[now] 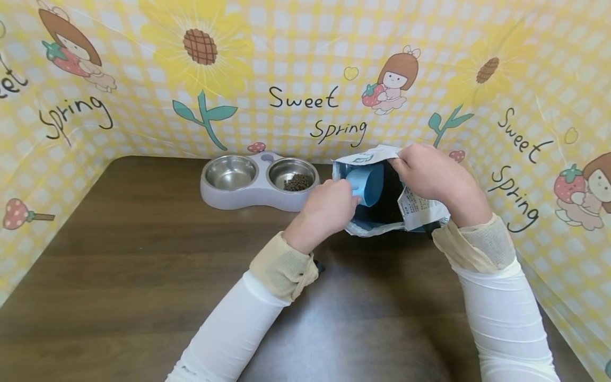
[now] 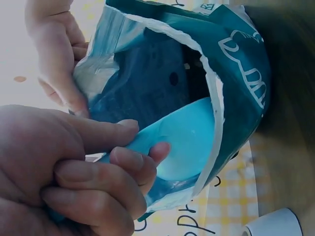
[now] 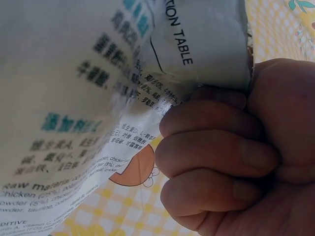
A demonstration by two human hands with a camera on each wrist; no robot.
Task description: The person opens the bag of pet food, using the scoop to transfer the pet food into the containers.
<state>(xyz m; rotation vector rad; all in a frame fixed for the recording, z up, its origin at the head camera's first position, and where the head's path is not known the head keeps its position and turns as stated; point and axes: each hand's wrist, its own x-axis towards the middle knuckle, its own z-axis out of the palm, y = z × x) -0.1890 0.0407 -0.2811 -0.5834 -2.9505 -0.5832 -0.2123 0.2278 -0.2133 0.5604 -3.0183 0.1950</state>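
Observation:
My left hand (image 1: pixel 329 208) grips the handle of a light blue scoop (image 1: pixel 368 185), whose cup sits inside the mouth of an open pet food bag (image 2: pixel 241 83). In the left wrist view the scoop's curved underside (image 2: pixel 189 140) lies just within the bag's torn rim. My right hand (image 1: pixel 431 172) pinches the bag's upper edge at the far right side, its fingers (image 3: pixel 211 157) curled against the printed white panel (image 3: pixel 64 98). The bag leans with its mouth toward me. Its inside is dark, and the scoop's contents are hidden.
Left of the bag stands a pale double feeding bowl (image 1: pixel 260 196). Brown kibble (image 1: pixel 297 182) lies in its right steel dish; the left steel dish (image 1: pixel 230 172) shows bare metal. A yellow checked cloth (image 1: pixel 296 48) hangs behind and beside the wooden table (image 1: pixel 143 265).

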